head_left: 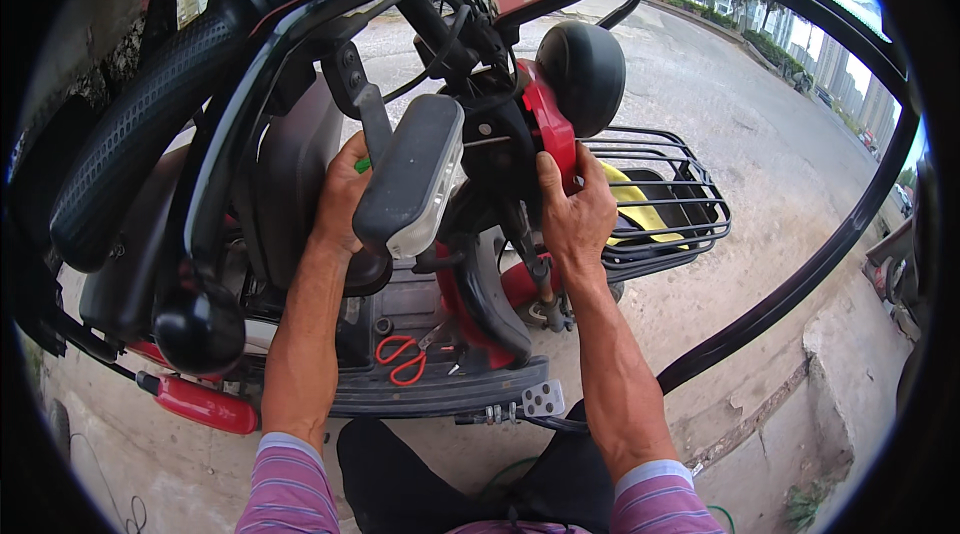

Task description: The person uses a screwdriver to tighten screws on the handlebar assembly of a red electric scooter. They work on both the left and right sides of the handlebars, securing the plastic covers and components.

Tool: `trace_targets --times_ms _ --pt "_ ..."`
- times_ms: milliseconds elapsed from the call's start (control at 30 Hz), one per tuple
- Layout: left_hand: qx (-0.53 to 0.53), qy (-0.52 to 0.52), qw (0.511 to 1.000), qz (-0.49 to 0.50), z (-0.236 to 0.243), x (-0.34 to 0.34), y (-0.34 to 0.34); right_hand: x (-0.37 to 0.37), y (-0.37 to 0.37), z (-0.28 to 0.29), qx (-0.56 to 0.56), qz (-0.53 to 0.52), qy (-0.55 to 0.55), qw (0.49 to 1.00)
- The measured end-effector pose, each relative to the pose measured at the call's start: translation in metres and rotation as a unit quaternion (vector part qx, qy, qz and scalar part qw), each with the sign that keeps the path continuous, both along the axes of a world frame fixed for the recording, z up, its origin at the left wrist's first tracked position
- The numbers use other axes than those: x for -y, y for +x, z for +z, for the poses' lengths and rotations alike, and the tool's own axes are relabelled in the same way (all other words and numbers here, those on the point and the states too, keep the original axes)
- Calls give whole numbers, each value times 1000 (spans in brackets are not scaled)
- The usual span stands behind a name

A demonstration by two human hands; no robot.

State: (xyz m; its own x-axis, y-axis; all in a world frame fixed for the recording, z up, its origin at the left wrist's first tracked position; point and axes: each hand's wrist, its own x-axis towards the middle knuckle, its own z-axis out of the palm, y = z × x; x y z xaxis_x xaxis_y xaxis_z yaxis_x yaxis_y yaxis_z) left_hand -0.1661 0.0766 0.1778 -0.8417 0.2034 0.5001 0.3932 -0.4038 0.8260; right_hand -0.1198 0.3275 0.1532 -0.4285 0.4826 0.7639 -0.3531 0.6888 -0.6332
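My left hand [340,196] is closed around a green handle [363,165], most of it hidden behind a black lamp housing [410,172] with a clear lens. A thin metal shaft [488,141] lines up with the handle beyond the housing, so it looks like a screwdriver; its tip cannot be made out. My right hand [580,209] pinches the lower end of a red plastic cover [548,119] on the scooter's front column, thumb in front and fingers at the far side. Beside that cover sits a round black headlamp shell [582,77].
Red-handled scissors [402,359] lie on the dark footboard [440,392]. A handlebar grip [150,124] and lever [205,319] fill the left side. A wire basket [670,199] holding something yellow stands front right. A black frame bar [800,304] curves around the right; a pedal [543,399] sits low.
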Motion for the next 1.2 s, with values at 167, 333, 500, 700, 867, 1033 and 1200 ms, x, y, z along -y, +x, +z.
trace_targets --times_ms 167,333,500,700,867,1033,1200 --pt "10 18 1000 -2 0 0 -5 2 -1 -4 -9 -15 28 999" --pt "39 22 999 21 -1 -6 -9 7 7 2 42 -29 76 996" --pt "43 47 998 20 -9 -5 -12 13 4 1 35 -51 85 994" --pt "-60 59 996 31 -7 -20 1 12 1 -4 29 -70 90 993" --pt "-8 69 996 53 -9 -25 0 15 0 -4 33 -66 85 994" --pt "58 57 996 20 -17 -14 -4 15 -1 -5 20 -67 89 994" --pt "-36 80 996 1 -11 -21 2 12 0 -7 17 -61 91 994"
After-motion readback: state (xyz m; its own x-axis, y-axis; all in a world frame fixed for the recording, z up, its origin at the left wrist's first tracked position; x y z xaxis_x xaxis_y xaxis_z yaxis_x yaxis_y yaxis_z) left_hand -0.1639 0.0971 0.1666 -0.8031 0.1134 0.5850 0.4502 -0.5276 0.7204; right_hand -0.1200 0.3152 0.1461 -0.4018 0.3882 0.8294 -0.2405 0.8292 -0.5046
